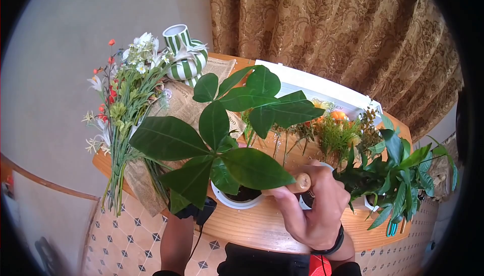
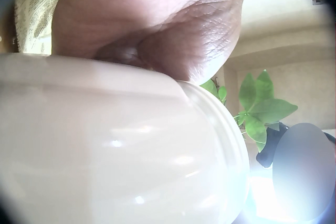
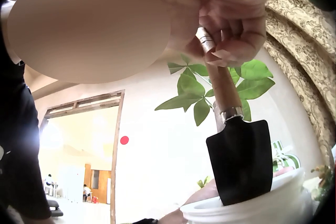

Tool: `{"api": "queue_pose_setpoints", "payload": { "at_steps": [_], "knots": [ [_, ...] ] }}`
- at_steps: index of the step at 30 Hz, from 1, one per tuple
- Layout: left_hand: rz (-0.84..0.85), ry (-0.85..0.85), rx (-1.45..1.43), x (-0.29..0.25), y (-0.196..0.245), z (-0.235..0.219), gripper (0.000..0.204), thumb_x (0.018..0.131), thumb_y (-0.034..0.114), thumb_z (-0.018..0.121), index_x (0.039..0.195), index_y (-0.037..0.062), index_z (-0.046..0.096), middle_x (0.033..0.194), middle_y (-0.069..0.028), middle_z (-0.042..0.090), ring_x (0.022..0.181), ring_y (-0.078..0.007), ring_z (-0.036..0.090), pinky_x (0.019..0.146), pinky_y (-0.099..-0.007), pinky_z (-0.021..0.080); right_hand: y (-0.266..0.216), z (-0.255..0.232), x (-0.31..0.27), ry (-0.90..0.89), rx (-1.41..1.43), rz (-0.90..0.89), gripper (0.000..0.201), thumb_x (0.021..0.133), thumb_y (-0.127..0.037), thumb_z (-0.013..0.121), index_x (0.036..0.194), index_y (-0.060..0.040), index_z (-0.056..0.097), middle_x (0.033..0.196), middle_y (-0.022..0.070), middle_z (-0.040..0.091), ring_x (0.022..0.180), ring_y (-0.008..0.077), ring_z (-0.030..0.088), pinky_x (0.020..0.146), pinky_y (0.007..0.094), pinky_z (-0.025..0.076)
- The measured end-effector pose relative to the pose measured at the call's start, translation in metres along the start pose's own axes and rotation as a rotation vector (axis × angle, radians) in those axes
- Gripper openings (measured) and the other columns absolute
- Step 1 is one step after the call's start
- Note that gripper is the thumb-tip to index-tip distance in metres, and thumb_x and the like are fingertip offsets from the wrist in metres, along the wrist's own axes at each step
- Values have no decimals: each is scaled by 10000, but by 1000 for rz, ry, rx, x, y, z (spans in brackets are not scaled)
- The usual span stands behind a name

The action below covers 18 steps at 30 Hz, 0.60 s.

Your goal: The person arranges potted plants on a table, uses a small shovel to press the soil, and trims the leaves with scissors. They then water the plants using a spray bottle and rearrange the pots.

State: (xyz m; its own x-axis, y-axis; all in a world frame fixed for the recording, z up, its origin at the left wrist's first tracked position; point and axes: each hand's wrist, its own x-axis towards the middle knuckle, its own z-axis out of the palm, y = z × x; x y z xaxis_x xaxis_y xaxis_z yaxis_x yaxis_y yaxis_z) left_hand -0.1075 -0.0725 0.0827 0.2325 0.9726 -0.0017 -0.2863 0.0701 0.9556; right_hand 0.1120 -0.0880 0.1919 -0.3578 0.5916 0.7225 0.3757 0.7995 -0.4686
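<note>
In the head view my right hand grips the wooden handle of a trowel. Its black blade hangs down over the rim of a white pot in the right wrist view. My left hand is wrapped against the side of a white pot; broad green leaves hide most of this hand from the head camera. Under those leaves stands a white pot with dark soil. Another white pot is partly covered by my right hand.
Cut artificial flowers lie at the table's left, beside a green-striped vase and printed brown paper. A long white box sits at the back. Leafy plants crowd the right end of the wooden table.
</note>
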Motion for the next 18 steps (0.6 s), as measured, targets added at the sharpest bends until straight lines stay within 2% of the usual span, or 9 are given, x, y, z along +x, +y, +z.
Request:
{"api": "queue_pose_setpoints", "payload": {
  "at_steps": [14,18],
  "knots": [
    [-4,-7,78,-1,5,1,711,1014,577,520,1324,-62,549,1275,-165,650,1170,-218,635,1034,-372,499,1,4,-2,-27,10,27,303,824,-109,857,880,32,595,688,79,568,470,137,566,427,274,418],
    [3,-39,11,-3,6,2,711,1002,572,542,1327,-60,548,1275,-162,650,1173,-217,633,1039,-373,496,0,0,-3,-2,14,6,307,819,-108,862,881,35,597,673,74,561,465,134,555,423,275,413]
  ]
}}
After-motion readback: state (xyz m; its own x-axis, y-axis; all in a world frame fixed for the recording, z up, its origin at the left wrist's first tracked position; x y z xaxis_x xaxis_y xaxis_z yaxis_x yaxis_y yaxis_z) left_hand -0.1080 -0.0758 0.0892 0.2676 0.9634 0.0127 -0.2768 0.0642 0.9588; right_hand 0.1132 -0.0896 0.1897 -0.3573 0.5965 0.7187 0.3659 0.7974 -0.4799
